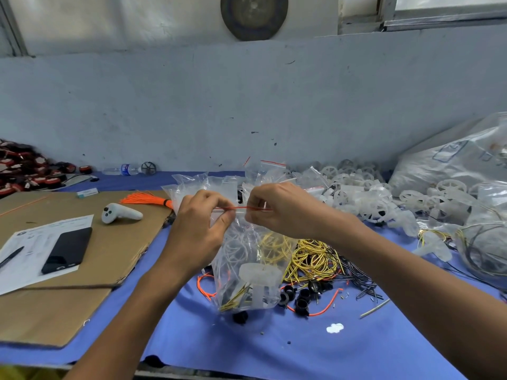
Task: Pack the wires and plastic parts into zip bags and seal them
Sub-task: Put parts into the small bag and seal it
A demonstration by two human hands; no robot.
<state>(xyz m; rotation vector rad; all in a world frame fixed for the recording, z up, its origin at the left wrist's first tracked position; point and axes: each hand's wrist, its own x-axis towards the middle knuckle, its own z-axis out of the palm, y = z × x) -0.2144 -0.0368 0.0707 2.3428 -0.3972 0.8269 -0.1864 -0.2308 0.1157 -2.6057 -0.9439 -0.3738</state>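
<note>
- The left hand point(200, 220) pinches the left end of the zip bag's point(244, 259) top edge between thumb and curled fingers.
- The right hand point(279, 209) pinches the same edge just to the right, fingers curled over the red seal strip point(241, 207), which runs taut between the two hands.
- The bag hangs upright from this grip at the scene's centre, its bottom at or just above the blue table point(274, 346).
- Inside sit a white plastic part point(259, 272) and some yellow wires point(233, 298).
- To the right of the bag lie a loose yellow wire pile point(312, 259) and, nearer, black caps point(301, 297).
- Far right, white plastic wheels point(370, 193) are heaped.
- Left, a cardboard sheet point(109, 256) carries a phone point(67, 249), a white controller point(120, 213) and an orange wire bundle point(145, 200).
</note>
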